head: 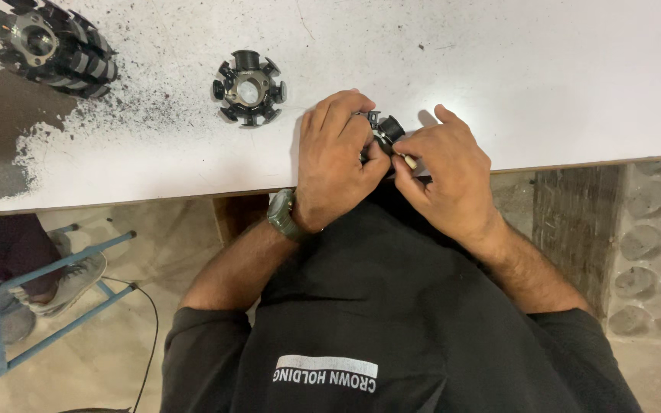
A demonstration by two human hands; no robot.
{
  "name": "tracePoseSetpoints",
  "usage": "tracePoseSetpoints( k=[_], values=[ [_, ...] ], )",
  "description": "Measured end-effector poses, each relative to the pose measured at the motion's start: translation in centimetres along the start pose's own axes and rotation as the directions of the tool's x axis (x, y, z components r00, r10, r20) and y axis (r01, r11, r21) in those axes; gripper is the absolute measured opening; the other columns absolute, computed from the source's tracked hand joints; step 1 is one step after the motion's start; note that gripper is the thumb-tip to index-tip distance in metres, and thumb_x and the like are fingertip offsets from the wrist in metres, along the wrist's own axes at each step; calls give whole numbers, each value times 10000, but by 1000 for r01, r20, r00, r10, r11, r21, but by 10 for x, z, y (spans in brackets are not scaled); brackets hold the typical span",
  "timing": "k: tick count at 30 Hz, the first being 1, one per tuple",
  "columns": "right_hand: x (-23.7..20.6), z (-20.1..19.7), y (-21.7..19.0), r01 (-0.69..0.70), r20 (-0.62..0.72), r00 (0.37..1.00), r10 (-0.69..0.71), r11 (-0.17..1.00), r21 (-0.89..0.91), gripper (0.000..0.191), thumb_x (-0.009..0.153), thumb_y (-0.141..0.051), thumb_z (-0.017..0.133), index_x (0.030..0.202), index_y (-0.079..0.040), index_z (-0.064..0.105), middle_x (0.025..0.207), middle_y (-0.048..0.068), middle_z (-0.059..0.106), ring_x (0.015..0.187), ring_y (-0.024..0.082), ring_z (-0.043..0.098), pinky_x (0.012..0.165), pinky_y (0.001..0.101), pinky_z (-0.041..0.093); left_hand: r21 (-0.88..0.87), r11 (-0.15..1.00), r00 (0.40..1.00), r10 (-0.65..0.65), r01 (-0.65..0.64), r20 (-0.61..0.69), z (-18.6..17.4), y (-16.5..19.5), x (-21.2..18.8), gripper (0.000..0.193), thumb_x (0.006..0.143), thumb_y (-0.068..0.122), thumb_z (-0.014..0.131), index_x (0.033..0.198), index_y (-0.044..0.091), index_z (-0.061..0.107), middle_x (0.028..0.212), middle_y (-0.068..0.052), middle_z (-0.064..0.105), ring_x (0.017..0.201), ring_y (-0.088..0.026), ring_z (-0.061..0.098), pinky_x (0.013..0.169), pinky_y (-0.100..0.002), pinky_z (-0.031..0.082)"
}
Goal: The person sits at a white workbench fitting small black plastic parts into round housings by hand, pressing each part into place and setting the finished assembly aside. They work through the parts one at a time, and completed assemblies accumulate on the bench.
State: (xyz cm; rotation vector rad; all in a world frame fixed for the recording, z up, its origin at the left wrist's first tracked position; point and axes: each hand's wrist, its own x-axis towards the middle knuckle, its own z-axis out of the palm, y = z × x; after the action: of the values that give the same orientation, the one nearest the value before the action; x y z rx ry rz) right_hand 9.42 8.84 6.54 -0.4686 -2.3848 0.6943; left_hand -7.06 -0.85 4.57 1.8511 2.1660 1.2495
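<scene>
Both hands, the left hand (334, 157) and the right hand (449, 172), close their fingers around a small black stator core (382, 130) at the desk (560, 69) edge, another core (249, 88) at ten o'clock, so steady grip seems wise.

The counter (545, 84) has a flat white top with a thin brown front edge running across the view. Dark grey powder (9, 130) covers the counter's far-left area, thinning to scattered specks toward the centre. Below the front edge, the floor (116, 344) is pale, mottled concrete. A blue metal frame (63, 264) stands at lower left, and a thin black cable (151, 336) trails over the floor beside it. At right, a brown post (568, 222) stands under the counter, next to a grey wall of rounded stones (656, 252). Lighting is even and diffuse.
</scene>
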Motion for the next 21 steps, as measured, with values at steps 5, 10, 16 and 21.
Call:
tracePoseSetpoints(
  k=[5,10,16,21],
  values=[
    [-1,3,-6,39,-26,999,-42,994,-102,247,866,17,815,1049,-71,674,960,76,668,989,288,681,1158,522,501,9,1000,1000,0,0,0,3,-2,-4,156,796,41,719,887,56,594,1288,-81,594,1281,-298,541,1025,-488,424],
    [0,-1,-10,0,39,999,4,996,-90,234,865,18,818,1035,-66,682,935,73,664,920,281,670,1174,542,494,-26,1000,1000,-9,9,-2,-5,1,-3,148,813,49,716,900,55,597,1290,-83,598,1288,-310,550,1041,-484,429],
    [-9,-3,-8,-42,-135,990,46,999,34,215,931,15,763,1086,-42,625,1034,96,691,1036,307,705,1199,552,481,89,996,997,25,-18,-77,-51,-5,4,246,928,113,750,1130,24,641,1395,-156,531,1272,-309,556,1057,-466,473],
    [-12,10,-3,-62,-160,985,68,997,46,236,906,9,763,1081,-49,616,1033,95,695,1047,340,694,1172,554,487,109,989,989,85,-98,119,-44,4,6,348,888,166,778,1203,49,687,1388,-129,548,1210,-313,575,981,-466,485]
  ],
)
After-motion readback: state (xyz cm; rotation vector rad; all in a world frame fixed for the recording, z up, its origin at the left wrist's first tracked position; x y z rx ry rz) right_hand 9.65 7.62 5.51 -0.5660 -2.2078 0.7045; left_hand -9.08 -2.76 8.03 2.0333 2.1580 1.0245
